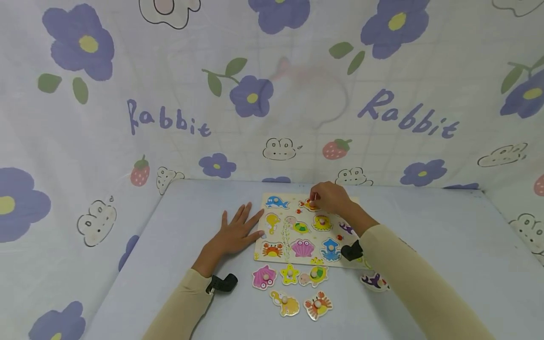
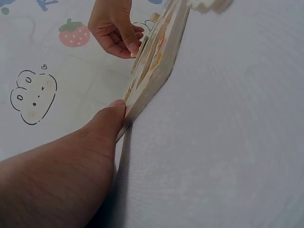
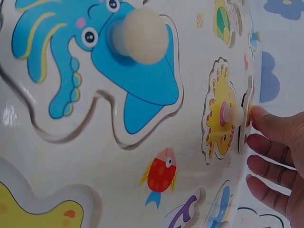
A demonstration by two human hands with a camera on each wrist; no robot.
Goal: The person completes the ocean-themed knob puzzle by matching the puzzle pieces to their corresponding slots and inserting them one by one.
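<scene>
A wooden peg puzzle board [image 1: 265, 238] with printed sea animals lies on the table. At its top edge my right hand [image 1: 331, 197] pinches the knob of a red and yellow fish puzzle piece [image 1: 304, 204], partly hidden by the fingers. The right wrist view shows that piece edge-on at the fingertips; I cannot tell whether it sits fully in its recess. Near it are a yellow octopus piece [image 3: 219, 118] and a blue squid piece [image 3: 147, 76], both with knobs. My left hand [image 1: 237, 234] rests flat with spread fingers, its thumb [image 2: 111, 116] touching the board's left edge.
In front of the board lie loose pieces: a pink shell [image 1: 264, 277], a yellow star [image 1: 290, 274], a turtle [image 1: 315, 276], a seahorse [image 1: 288, 306] and a crab [image 1: 318, 307]. A dark purple piece [image 1: 374, 282] lies beside the right sleeve. A patterned cloth [image 1: 238, 141] hangs behind.
</scene>
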